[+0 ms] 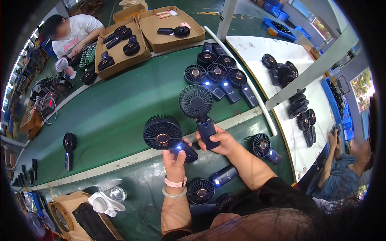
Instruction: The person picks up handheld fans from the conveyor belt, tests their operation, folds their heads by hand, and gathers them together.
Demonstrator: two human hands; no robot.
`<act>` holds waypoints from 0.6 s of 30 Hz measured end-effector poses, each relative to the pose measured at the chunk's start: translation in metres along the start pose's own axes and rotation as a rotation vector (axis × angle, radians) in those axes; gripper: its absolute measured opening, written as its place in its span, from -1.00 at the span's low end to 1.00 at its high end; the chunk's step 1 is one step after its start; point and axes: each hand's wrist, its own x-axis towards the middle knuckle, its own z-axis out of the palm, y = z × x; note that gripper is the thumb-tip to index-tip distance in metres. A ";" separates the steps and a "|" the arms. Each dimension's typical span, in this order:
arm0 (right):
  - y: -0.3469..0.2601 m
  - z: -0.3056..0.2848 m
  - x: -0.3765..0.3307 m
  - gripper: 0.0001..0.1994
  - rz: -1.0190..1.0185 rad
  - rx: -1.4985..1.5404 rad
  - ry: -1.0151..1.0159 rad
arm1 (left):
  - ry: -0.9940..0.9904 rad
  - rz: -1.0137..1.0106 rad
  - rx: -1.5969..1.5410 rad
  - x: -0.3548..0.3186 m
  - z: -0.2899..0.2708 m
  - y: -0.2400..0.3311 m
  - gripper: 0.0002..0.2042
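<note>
Above the near green tabletop (120,108), the left hand (175,158) and right hand (220,141) each hold 1 black handheld fan (163,133), (196,102) by its handle. They look light and rigid; their grilles look fragile.

Fan handle (185,152) mostly hidden in left hand (175,160), lowest fan (225,201) covered by dark hair.

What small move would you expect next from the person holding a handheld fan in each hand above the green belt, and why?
Probably setting the right hand's fan down with the cluster of fans lying farther along the green belt. Its blades look blurred, as if spinning. The left hand's fan shows a lit handle, like several in that cluster.
</note>
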 end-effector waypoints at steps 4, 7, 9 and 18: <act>0.000 -0.002 0.001 -0.42 -0.003 0.002 -0.004 | 0.020 -0.005 -0.014 0.000 0.002 0.002 -0.51; 0.000 -0.002 0.002 -0.41 -0.008 0.036 -0.007 | 0.041 0.029 0.010 0.000 0.001 0.001 -0.50; -0.001 -0.003 0.002 -0.39 -0.002 0.026 -0.024 | 0.040 0.044 -0.008 0.001 0.001 -0.002 -0.49; 0.000 -0.010 0.000 -0.52 0.039 0.078 -0.118 | 0.020 0.083 -0.013 0.002 0.000 -0.003 -0.50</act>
